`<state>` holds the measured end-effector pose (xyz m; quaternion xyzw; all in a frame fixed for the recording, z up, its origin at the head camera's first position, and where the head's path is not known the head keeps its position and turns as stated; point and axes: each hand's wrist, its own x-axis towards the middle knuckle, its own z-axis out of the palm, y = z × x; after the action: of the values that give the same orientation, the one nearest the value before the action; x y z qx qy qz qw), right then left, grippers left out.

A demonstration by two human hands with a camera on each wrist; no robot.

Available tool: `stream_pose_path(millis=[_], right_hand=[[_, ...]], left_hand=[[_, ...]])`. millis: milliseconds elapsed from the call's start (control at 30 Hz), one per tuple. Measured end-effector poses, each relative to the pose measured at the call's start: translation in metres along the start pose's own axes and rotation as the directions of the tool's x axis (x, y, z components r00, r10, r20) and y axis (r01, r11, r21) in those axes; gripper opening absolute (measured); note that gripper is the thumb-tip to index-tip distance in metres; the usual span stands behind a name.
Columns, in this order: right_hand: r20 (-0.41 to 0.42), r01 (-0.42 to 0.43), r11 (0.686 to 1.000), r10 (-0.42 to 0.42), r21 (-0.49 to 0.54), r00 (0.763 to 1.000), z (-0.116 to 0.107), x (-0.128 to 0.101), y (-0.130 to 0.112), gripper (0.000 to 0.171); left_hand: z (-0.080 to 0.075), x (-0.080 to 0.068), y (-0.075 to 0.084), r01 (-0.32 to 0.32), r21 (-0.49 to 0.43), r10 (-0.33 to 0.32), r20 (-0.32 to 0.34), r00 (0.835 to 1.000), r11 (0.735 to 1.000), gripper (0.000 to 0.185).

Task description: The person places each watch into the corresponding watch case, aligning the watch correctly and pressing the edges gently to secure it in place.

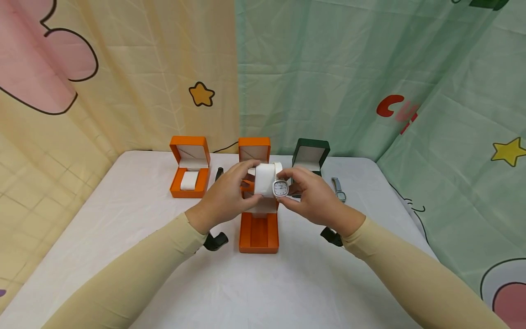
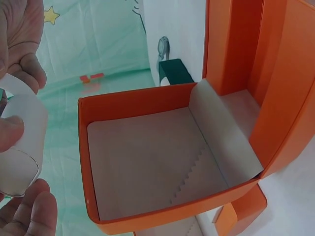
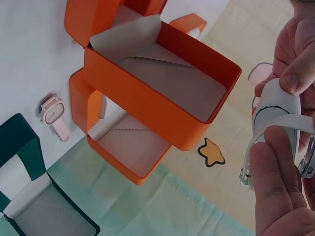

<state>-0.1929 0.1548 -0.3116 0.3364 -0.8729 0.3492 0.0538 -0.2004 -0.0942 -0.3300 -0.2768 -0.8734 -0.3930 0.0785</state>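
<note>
My left hand [image 1: 223,194] grips a white watch cushion [image 1: 264,179] between thumb and fingers, above the table. At the cushion's right end, my right hand [image 1: 314,196] pinches a white-strapped watch [image 1: 281,188] with a squarish pale dial. The strap [image 3: 295,122] curves against the cushion in the right wrist view; I cannot tell whether it loops fully round it. Below both hands stands an open orange watch box [image 1: 259,249], its base compartment without a cushion. The left wrist view shows its raised lid [image 2: 138,101], lined in grey.
Behind stand another open orange box [image 1: 255,141], partly hidden by the hands, and an open green box [image 1: 311,143]. An orange box [image 1: 190,193] with a white cushion is at left. A silver watch [image 1: 339,189], a dark watch [image 1: 219,173] and a pink watch [image 3: 53,115] lie about.
</note>
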Motion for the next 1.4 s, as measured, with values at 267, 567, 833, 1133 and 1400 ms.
stream_pose_path(millis=[267,567,833,1133,1400], right_hand=[[0.016,-0.004,1.000,0.004,0.000,1.000,-0.0015,0.0006,-0.0003,0.051],[0.030,-0.022,0.999,0.022,0.029,0.999,-0.0036,-0.0006,-0.0030,0.053],[0.029,-0.026,0.998,0.024,0.056,0.999,-0.0045,0.0005,-0.0045,0.053],[0.026,-0.043,0.997,0.042,0.063,0.999,-0.0053,0.0010,-0.0055,0.055],[0.036,-0.049,0.997,0.047,0.058,0.998,-0.0056,0.0018,-0.0054,0.055]], left_hand=[[-0.0008,-0.0007,-0.0011,-0.022,0.024,0.022,-0.003,1.000,0.999,0.078],[0.0000,-0.0018,-0.0009,-0.042,0.034,0.043,-0.025,0.999,0.999,0.079],[-0.0009,-0.0022,-0.0003,-0.045,0.035,0.047,-0.044,0.998,0.998,0.077],[-0.0009,-0.0027,-0.0010,-0.054,0.029,0.056,-0.050,0.997,0.998,0.077],[-0.0018,-0.0037,-0.0003,-0.056,0.004,0.056,-0.058,0.997,0.998,0.077]])
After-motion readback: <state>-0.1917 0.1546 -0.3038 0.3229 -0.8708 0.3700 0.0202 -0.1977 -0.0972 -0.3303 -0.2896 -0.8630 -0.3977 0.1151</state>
